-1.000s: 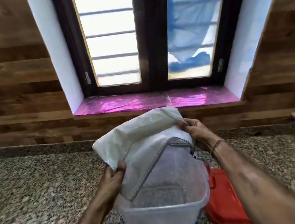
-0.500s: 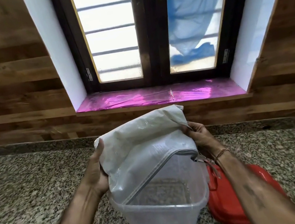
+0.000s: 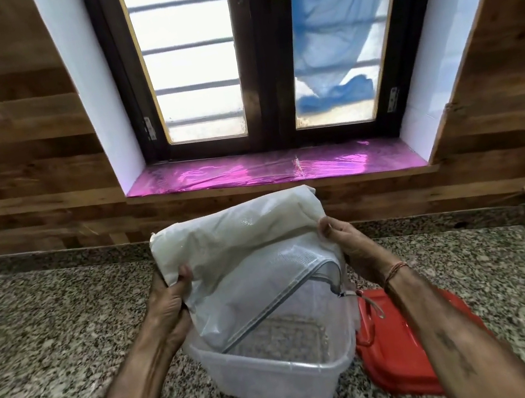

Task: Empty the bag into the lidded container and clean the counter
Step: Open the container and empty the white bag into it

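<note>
Both hands, left hand (image 3: 171,304) and right hand (image 3: 348,243), pinch the soft, limp zippered bag (image 3: 246,253) at nine and three o'clock over the clear container (image 3: 276,375); fingers clenched on its slippery upper corners.

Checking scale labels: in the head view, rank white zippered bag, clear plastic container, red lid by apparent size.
1. White zippered bag
2. Clear plastic container, close to the bag and partly covered, so unsure
3. Red lid, partly hidden by the arm

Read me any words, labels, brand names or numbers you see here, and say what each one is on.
No readable text anywhere.
White bag: faint print patch, too blurred to read.
Clear container and red lid: no label visible.
</note>
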Tool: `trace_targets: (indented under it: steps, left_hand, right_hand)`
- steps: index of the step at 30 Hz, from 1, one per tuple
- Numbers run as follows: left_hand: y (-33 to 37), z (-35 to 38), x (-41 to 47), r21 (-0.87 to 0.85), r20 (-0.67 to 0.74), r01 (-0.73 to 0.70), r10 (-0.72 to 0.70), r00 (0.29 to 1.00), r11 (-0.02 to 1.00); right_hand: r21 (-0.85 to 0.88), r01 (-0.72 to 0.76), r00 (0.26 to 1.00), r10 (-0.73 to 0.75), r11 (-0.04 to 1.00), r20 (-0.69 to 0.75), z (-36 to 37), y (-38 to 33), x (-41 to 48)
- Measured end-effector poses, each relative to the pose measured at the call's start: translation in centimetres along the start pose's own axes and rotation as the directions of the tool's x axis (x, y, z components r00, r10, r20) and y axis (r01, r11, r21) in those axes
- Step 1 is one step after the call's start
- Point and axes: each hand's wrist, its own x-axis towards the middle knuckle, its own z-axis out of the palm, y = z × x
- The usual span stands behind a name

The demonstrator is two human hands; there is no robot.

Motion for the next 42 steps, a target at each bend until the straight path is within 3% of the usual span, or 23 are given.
trace_targets:
  steps: [6, 11, 19, 27, 36, 42]
  left_hand:
    - [-0.4, -0.9, 0.0, 0.023, 0.044, -0.038, 0.037, 0.998, 0.999]
    - [-0.3, -0.6, -1.0, -0.007, 0.104, -0.053, 0.054, 0.993, 0.999]
    - [-0.4, 0.2, -3.0, -0.075, 0.072, -0.082, 0.087, 0.994, 0.994]
    - [-0.9, -0.7, -3.7, 0.102, 0.058, -0.097, 0.092, 0.994, 0.99]
    - [-1.1, 1.0, -3.8, 0.034, 0.012, -0.136, 0.136, 0.991, 0.99]
    - [-1.5, 1.3, -4.5, 0.122, -0.072, -0.191, 0.201, 0.977, 0.974]
  right_hand:
    - [0.101, -0.104, 0.994, 0.106, 0.989, -0.015, 1.1, -1.7, 1.3]
    - [0.131, -0.04, 0.99, 0.057, 0.991, -0.127, 2.1, -0.8, 0.9]
    - [0.071, 0.007, 0.997, -0.001, 0.997, -0.083, 1.4, 0.3, 0.1]
    - [0.062, 0.03, 0.999, -0.028, 0.998, -0.024, 0.5, 0.7, 0.5]
    - [0.048, -0.015, 0.976, 0.025, 0.999, -0.218, 1.5, 1.3, 1.6]
    - [0.05, 0.004, 0.966, 0.009, 0.999, -0.259, 1.5, 1.6, 1.8]
